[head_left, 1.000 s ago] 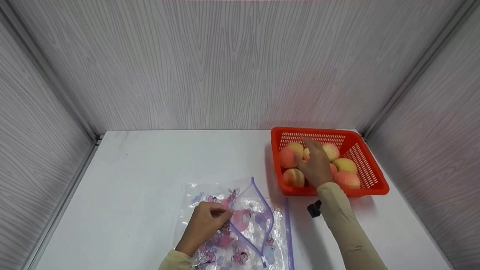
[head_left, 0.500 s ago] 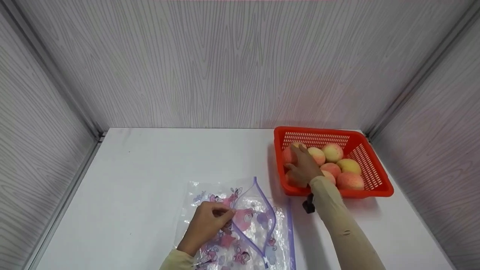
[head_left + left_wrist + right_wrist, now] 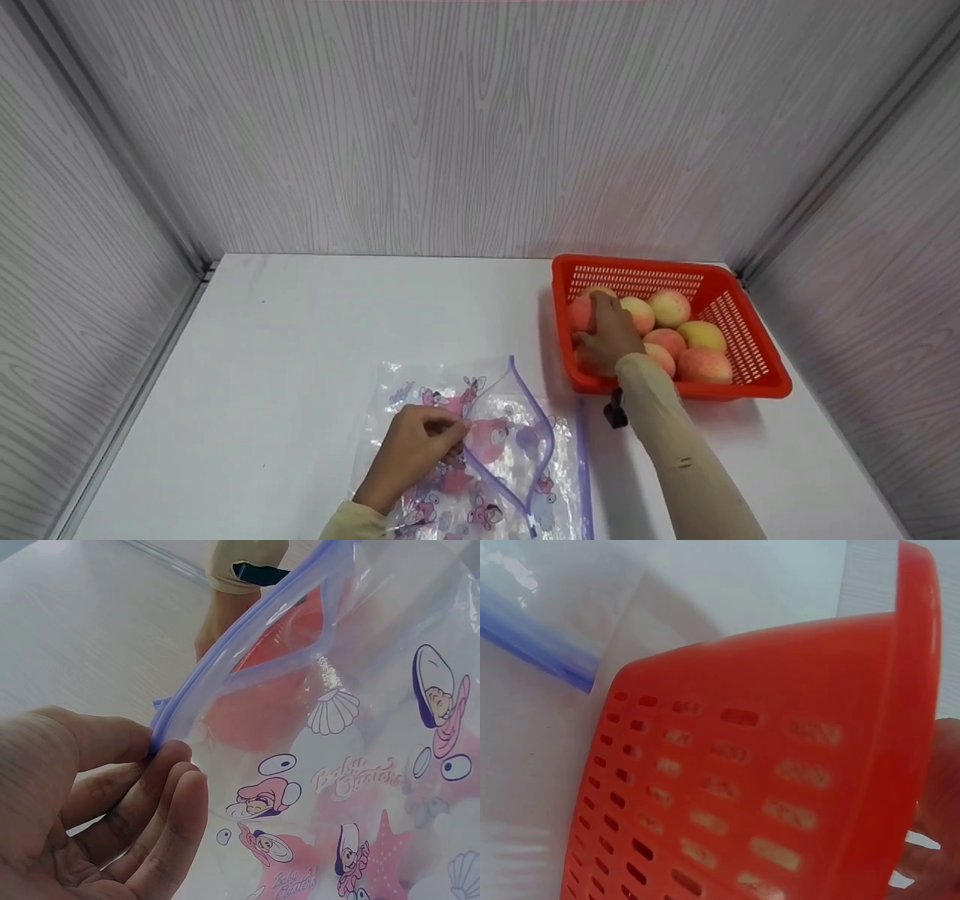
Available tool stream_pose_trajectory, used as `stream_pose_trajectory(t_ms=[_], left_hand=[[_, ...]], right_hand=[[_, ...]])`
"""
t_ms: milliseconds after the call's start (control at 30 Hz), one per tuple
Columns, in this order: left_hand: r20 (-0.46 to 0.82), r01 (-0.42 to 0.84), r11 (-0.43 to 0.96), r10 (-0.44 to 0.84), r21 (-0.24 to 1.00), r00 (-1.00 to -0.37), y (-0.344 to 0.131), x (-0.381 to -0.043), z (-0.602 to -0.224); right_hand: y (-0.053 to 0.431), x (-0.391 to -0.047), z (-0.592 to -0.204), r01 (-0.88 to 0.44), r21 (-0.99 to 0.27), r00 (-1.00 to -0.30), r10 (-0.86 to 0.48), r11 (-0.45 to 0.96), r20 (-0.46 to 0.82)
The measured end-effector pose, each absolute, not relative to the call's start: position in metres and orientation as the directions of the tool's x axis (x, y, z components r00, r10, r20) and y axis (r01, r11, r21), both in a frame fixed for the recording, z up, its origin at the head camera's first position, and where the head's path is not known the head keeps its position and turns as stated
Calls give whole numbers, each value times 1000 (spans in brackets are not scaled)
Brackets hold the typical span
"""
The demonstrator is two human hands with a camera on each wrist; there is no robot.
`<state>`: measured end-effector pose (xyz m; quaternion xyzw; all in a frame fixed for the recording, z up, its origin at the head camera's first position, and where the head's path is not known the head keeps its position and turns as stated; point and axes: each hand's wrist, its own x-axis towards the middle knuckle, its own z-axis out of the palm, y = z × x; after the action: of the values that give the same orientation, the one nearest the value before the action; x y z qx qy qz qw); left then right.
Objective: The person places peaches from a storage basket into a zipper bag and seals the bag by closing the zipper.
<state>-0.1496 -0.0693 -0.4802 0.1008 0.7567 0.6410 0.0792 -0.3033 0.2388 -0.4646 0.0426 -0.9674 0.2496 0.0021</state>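
Note:
A clear zip bag (image 3: 491,517) with pink and purple cartoon print lies on the table, its purple-edged mouth spread apart. My left hand (image 3: 409,454) pinches one edge of that mouth between thumb and fingers, as the left wrist view shows up close. To the right, my right hand (image 3: 613,334) reaches down into a red plastic basket (image 3: 776,379) of peaches. Its thumb and fingers curl around a pink peach (image 3: 581,313) at the basket's left side. In the right wrist view the basket wall (image 3: 757,682) hides most of the hand and the fruit.
Several other peaches sit in the basket, among them a yellowish one (image 3: 703,336) and a pink one (image 3: 705,366) at the right. Another purple edge (image 3: 585,465) shows beside the bag. A grey wood-grain panel (image 3: 420,150) stands behind the white table (image 3: 300,360).
My right hand has moved left and down in the basket, from above the fruit onto the pink peach. The left hand keeps its pinch on the zip bag's edge.

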Motion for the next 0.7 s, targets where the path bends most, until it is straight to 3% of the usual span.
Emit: stream_pose_trajectory(t_ms=[400, 533, 700], left_hand=[[10, 62, 205, 244, 977, -970, -73, -150, -491], [22, 67, 198, 225, 978, -974, -73, -151, -491], [15, 52, 157, 226, 986, -974, -71, -149, -489]], right_hand=[[243, -298, -465, -6, -615, -993, 68, 788, 97], [249, -291, -453, -21, -697, -985, 106, 717, 139], [254, -271, -437, -22, -820, -988, 111, 571, 103]])
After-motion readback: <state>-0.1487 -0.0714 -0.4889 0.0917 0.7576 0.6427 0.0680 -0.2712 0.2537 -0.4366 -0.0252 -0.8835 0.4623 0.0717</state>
